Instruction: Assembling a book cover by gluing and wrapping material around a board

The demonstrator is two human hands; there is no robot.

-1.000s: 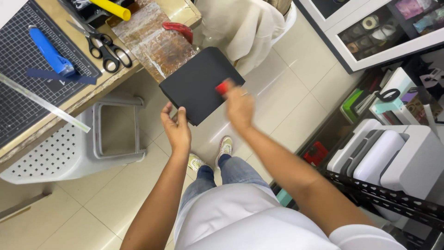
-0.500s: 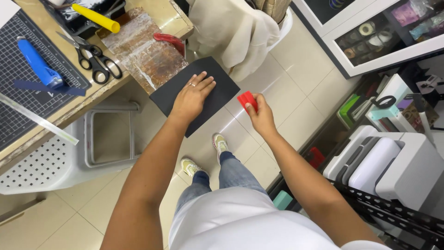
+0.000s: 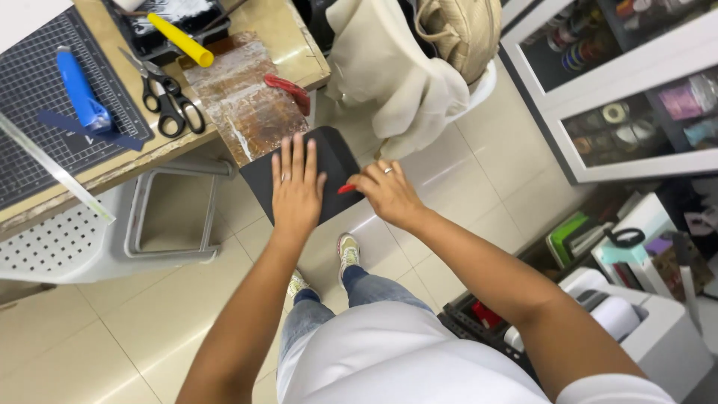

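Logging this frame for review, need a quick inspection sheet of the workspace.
Surface: wooden table with a dark cutting mat.
Job's things: black sheet at the table edge; small red piece.
Clutter: scissors, blue tool, yellow handle, red cutter, metal ruler.
Hands: left hand flat on the sheet; right hand pinching the red piece.
Cables: nothing seen.
Surroundings: tiled floor, white stool, glass cabinet, cream bag.

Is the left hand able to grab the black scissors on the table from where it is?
Probably yes. The left hand lies flat on the black sheet at the table's edge, and the scissors lie nearby with nothing between them.
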